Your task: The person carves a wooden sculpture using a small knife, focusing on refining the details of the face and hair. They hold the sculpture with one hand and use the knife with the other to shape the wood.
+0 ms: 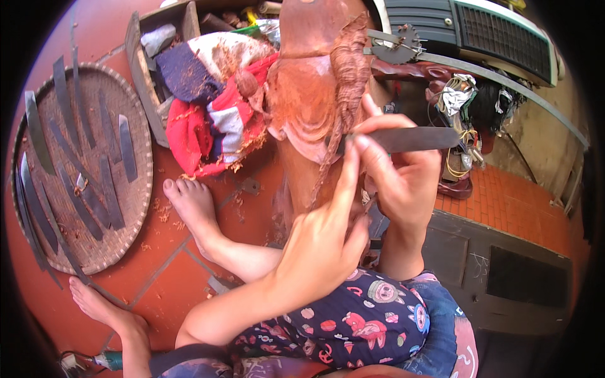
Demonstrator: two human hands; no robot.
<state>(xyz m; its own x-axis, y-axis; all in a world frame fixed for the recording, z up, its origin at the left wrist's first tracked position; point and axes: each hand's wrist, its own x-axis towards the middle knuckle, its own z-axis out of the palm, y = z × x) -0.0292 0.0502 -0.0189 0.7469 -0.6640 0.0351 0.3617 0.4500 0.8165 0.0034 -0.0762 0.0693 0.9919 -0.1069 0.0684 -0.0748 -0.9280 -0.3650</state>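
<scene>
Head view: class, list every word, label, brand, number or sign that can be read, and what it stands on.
Dark brown rectangular panel: pale handwritten scribble, illegible.
Faded blue denim fabric: pale marks, too small and blurred to read.
Nothing else is readable.

We tag this as a woodcarving workshop, floor-level. We see a carved reddish wooden piece (302,94) at centre, shavings (246,47) on cloths (189,135) beside it, a woven tray (135,208) of dark metal blades (127,148) left, a rough wooden box (144,82) far left, a toothed disc (400,47) far right. Red tiled floor (170,271), bare feet (192,205): possibly home premises; we can't tell.
</scene>
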